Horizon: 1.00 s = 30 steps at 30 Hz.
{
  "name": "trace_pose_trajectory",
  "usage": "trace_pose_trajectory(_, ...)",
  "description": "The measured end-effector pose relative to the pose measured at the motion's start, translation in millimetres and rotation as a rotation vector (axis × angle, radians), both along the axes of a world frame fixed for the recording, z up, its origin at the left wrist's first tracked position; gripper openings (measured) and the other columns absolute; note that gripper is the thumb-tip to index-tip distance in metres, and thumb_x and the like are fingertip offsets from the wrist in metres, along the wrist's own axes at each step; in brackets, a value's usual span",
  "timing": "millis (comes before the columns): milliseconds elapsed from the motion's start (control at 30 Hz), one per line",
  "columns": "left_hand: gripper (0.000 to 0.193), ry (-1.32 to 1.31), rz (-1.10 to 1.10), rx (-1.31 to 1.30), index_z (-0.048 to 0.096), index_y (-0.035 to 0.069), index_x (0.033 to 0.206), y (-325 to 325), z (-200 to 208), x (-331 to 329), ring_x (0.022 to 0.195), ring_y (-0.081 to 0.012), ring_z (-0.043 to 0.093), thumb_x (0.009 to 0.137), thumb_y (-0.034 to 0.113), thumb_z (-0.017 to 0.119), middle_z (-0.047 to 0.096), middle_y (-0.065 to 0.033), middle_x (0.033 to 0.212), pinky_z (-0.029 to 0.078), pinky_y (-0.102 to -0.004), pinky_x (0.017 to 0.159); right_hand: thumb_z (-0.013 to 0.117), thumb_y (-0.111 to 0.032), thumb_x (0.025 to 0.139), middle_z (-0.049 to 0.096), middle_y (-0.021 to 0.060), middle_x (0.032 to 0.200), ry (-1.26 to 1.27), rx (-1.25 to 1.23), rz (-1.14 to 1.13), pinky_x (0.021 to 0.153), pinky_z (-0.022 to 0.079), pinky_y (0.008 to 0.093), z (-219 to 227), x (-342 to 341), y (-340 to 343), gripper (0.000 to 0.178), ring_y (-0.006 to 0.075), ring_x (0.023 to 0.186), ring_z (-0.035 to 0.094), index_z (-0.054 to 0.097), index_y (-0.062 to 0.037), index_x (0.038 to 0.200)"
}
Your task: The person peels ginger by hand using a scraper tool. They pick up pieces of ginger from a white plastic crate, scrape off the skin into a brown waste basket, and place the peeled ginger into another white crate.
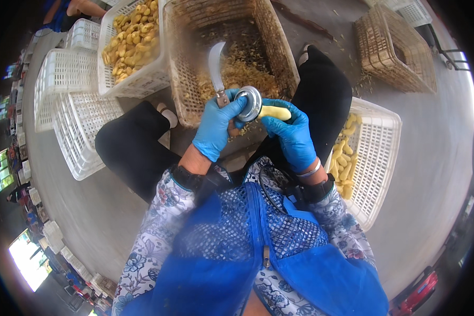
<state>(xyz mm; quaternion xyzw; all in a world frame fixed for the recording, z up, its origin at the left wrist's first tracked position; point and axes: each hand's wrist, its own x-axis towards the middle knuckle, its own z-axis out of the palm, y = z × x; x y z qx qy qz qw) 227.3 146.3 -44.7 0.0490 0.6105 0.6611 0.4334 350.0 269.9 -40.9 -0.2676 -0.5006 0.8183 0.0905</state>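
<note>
My left hand (213,126), in a blue glove, is closed around the wooden handle of a curved knife (216,66), whose blade points up and away. At the same hand's fingertips is a round metal ring-shaped piece (251,104); whether it is joined to the handle is hidden. My right hand (292,131), also gloved in blue, grips a smooth, pale yellow, oblong peeled piece (276,112), probably produce. Its left end meets the metal ring or passes behind it. Both hands are above the near edge of a dirty brown crate (181,79), which holds yellowish peelings (253,73).
At the far left, a white crate (163,63) is heaped with yellow-brown produce (137,39). Stacked white crates (79,129) stand left of my knee. Beside my right leg, a white crate (382,158) holds pale peeled pieces (344,163). A stained crate (392,52) stands far right.
</note>
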Motion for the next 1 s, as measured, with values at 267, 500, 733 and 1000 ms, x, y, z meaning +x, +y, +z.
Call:
trace_pose_trajectory(267,0.024,0.027,-0.053,0.049,0.062,0.006,0.102,3.3,3.0,13.9,0.047,-0.0016,0.046,0.091,0.027,0.061,0.058,0.0028,0.071,0.032,-0.0145,0.038,0.058,-0.013,0.088,0.064,0.0062,0.102,0.203,-0.475,-0.122,0.08,0.047,0.0258,-21.7,1.2,5.1,0.027,0.0143,0.09,0.06,0.059,-0.0016,0.112)
trace_pose_trajectory(500,0.025,0.052,-0.008,0.019,0.062,0.001,0.103,6.3,12.1,10.7,0.047,-0.004,0.047,0.089,0.021,0.064,0.058,-0.0004,0.069,0.033,-0.0171,0.038,0.046,-0.027,0.095,0.063,0.0064,0.098,0.202,-0.339,0.036,0.076,0.045,0.0273,-16.5,8.7,5.7,0.031,0.0148,0.085,0.058,0.059,-0.0031,0.11)
trace_pose_trajectory(733,0.024,0.127,0.094,0.031,0.061,0.001,0.101,14.1,14.4,9.8,0.047,-0.0046,0.047,0.088,0.02,0.066,0.058,-0.0006,0.07,0.035,-0.0176,0.039,0.046,-0.031,0.097,0.062,0.0066,0.102,0.183,-0.372,-0.114,0.08,0.047,0.0294,-5.1,5.7,1.7,0.035,0.0157,0.09,0.059,0.056,-0.0029,0.114)
trace_pose_trajectory(1000,0.022,0.167,0.137,0.04,0.061,0.004,0.098,13.8,21.3,11.4,0.047,-0.0043,0.048,0.088,0.022,0.066,0.058,-0.0006,0.069,0.037,-0.0174,0.041,0.047,-0.034,0.096,0.063,0.0097,0.106,0.222,-0.7,-0.092,0.086,0.047,0.0355,-23.9,9.2,10.7,0.037,0.0187,0.098,0.06,0.056,-0.0032,0.113)
